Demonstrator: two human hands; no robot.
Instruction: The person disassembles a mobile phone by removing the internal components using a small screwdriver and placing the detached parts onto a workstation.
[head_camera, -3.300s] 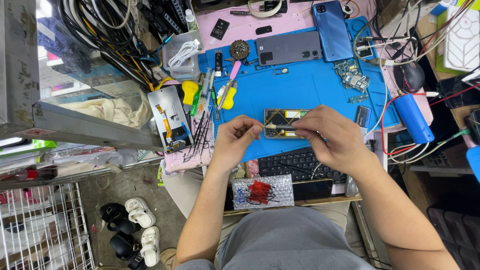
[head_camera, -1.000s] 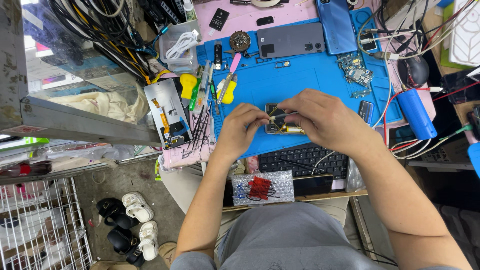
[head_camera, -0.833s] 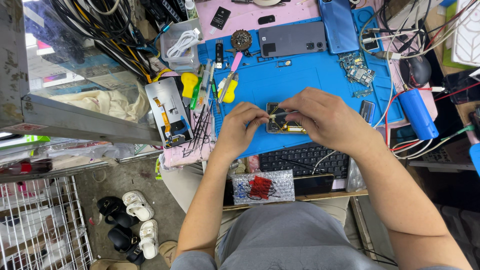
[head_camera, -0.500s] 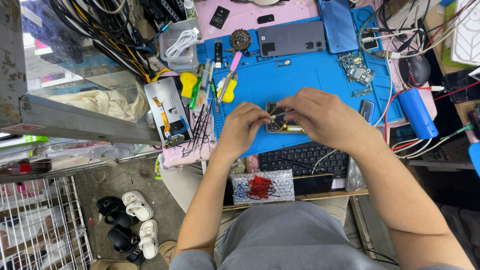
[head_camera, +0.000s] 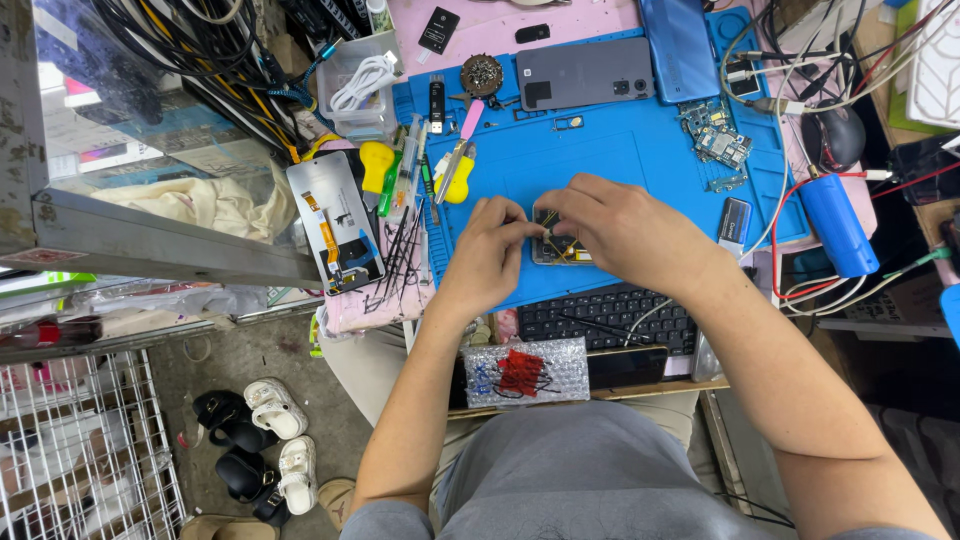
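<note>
Both the left hand (head_camera: 490, 255) and right hand (head_camera: 625, 235) pinch small parts inside the opened phone (head_camera: 558, 247) near the blue mat's (head_camera: 640, 150) front edge, its back still off, work apparently midway.

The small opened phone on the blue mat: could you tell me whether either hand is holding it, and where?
Both hands meet over the small opened phone: the left hand at its left edge, the right hand over its top. Whether either truly grips it cannot be told.
</note>
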